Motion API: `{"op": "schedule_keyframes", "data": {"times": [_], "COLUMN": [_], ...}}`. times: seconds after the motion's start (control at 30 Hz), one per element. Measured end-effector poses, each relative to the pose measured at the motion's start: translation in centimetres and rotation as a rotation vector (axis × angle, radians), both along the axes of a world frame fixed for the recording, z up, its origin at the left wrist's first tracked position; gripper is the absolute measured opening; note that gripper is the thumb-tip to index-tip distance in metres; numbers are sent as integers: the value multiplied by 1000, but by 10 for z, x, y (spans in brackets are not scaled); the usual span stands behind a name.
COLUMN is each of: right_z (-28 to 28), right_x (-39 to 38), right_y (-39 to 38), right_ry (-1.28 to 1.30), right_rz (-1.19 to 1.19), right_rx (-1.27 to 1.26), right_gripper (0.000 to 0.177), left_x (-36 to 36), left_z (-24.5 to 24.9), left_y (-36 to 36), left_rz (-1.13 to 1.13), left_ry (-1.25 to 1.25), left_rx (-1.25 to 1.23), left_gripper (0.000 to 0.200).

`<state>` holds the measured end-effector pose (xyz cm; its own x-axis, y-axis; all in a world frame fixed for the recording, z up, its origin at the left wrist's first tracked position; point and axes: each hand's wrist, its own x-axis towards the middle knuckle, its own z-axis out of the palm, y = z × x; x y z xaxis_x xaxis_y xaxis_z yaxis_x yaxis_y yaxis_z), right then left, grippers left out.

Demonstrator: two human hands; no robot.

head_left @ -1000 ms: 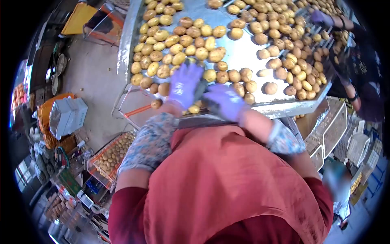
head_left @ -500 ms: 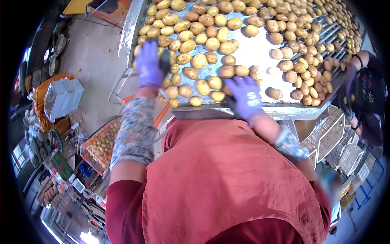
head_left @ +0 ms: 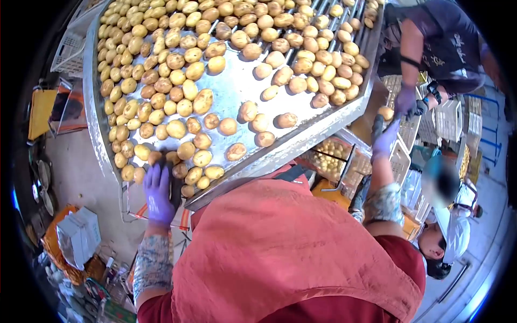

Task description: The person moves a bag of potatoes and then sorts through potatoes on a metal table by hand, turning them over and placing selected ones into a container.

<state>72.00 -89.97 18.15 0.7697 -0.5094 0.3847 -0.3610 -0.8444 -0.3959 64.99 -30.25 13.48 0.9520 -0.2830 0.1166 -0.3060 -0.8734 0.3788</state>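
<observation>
Potatoes [head_left: 176,129] lie in a loose spread on a sloping metal sorting table [head_left: 237,81]. My left hand [head_left: 160,196], in a purple glove with a dark palm, is at the table's near left corner. Its fingers are stretched out against the closest potatoes, thumb apart. My right hand [head_left: 385,141], gloved alike, reaches past the right edge of the table. A single potato [head_left: 385,113] shows between its thumb and fingertips; part of the grip is hidden. A co-worker's gloved hand [head_left: 406,101] is just beyond it.
Metal rollers [head_left: 280,56] run across the table's far side. Right of the table stand plastic crates [head_left: 447,121] and a netted container of potatoes [head_left: 328,160]. A co-worker [head_left: 444,51] stands at the right, and another person in a white cap [head_left: 455,231] is lower right. Boxes [head_left: 78,237] lie at left.
My right hand has left the table and swung out to the right, a potato now at its fingertips. My left hand stays by the left edge. The view has turned rightward.
</observation>
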Motion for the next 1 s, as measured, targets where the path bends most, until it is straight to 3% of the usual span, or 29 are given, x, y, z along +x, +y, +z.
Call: {"op": "schedule_keyframes", "data": {"times": [0.07, 0.1, 0.13, 0.17, 0.2, 0.23, 0.27, 0.33, 0.4, 0.47, 0.53, 0.6, 0.67, 0.7, 0.73, 0.8, 0.87, 0.9, 0.93, 0.97, 1.0], "right_z": [-20, 0, 10, -1, -16, -44, -78, -62, -29, -31, -17, 4, -28, -45, -43, -53, -37, -21, -16, -26, -10], "right_x": [-1, 12, 30, 48, 70, 86, 101, 85, 62, 23, 18, 50, 89, 103, 115, 123, 102, 92, 72, 50, 34], "right_y": [-28, 3, 39, 56, 72, 81, 90, 176, 224, 256, 285, 319, 346, 357, 367, 360, 324, 294, 258, 213, 162], "right_ry": [53, 54, -1, 91, 176, 288, 306, 444, 593, 520, 473, 271, 233, 421, 606, 691, 521, 490, 413, 216, 139], "right_rz": [-203, -43, 151, 255, 366, 380, 459, 345, 858, 1096, 1221, 1293, 1262, 1210, 1165, 1216, 1192, 1142, 954, 749, 699], "right_rx": [-149, -325, -256, -316, -380, -433, -165, -457, -89, 52, 141, 43, -196, -311, -193, -92, 255, 273, 701, 572, 405], "right_gripper": [73, 74, 70, 68, 66, 63, 64, 63, 63, 55, 45, 40, 42, 43, 45, 49, 53, 54, 53, 53, 56], "left_x": [46, 62, 70, 73, 66, 51, 36, 25, 13, -8, -4, 23, 41, 35, 28, 20, 7, -3, -12, -21, -28], "left_z": [21, 7, -10, -15, -41, -4, -34, -17, -2, -2, 8, 19, -4, -12, -20, -31, -19, -16, -14, -10, -6], "left_y": [-38, -58, -75, -89, -108, -125, -120, -87, -42, -14, 0, -13, -31, -52, -70, -79, -63, -48, -34, -19, -4], "left_rz": [48, 37, 31, -57, -200, -306, -339, -339, -333, -180, 22, 340, 401, 288, 173, 69, 36, 25, 17, 8, 0], "left_ry": [-112, -150, -180, 98, 136, 142, 90, 112, 125, 191, 25, -61, 29, 109, 191, 219, 260, 279, 300, 238, 172], "left_rx": [-49, -180, -300, -141, -73, 111, 18, 76, -53, -25, -60, -23, -162, 88, 337, 138, 106, 121, 133, 102, 76], "left_gripper": [38, 38, 39, 39, 45, 43, 45, 44, 42, 44, 46, 48, 52, 55, 58, 57, 54, 53, 51, 51, 50]}}
